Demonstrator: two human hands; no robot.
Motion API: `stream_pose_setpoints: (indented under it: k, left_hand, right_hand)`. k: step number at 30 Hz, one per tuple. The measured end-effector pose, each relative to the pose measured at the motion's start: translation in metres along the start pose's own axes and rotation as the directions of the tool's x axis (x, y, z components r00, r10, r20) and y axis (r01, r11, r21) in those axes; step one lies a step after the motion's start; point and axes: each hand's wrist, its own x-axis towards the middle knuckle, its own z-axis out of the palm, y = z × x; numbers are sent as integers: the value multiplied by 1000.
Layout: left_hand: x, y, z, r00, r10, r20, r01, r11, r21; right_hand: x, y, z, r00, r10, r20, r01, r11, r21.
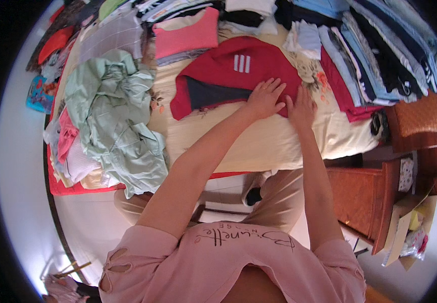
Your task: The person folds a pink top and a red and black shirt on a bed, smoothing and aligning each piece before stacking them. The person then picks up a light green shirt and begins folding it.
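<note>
A dark red garment (pixel 218 62) with three white stripes and a dark inside panel lies partly folded on the cream flowered bed sheet (pixel 218 144). My left hand (pixel 265 99) rests on its right part, palm down with the fingers spread. Close beside it, my right hand (pixel 301 106) lies on the garment's right edge, the thumb towards the left hand. Neither hand grips the cloth visibly. Just beyond the garment is a folded pink knit top (pixel 186 32) on a grey folded piece. Rumpled pale green cloth (pixel 108 113) lies to the left.
Folded jeans and trousers (pixel 373 57) stand in rows at the far right, beside small white folded clothes (pixel 304 39). A wooden drawer cabinet (pixel 354 193) and an open cardboard box (pixel 394 238) are right of the bed. More clothes (pixel 78 163) lie under the green cloth.
</note>
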Motion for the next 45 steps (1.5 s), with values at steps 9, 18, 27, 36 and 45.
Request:
stream_pose_setpoints:
  k: [9, 18, 27, 36, 45]
  left_hand:
    - [-167, -117, -139, 631, -638, -441, 700, 714, -31]
    - [-165, -130, -146, 678, -711, -184, 692, 703, -167]
    - [-162, -144, -135, 495, -857, -146, 659, 479, -580]
    - [-104, -116, -101, 557, -741, -374, 620, 671, -406]
    - [-127, -113, -111, 684, -729, -20, 536, 521, -664]
  right_hand:
    - [17, -121, -72, 930, -267, -252, 304, 945, 121]
    - [-24, -228, 11, 840, -541, -39, 528, 797, 293]
    - [-14, -235, -4, 883, -468, -45, 434, 776, 458]
    - [-5, -221, 29, 851, -520, -71, 481, 718, 503]
    - [29, -184, 21, 902, -391, 183, -6, 412, 911]
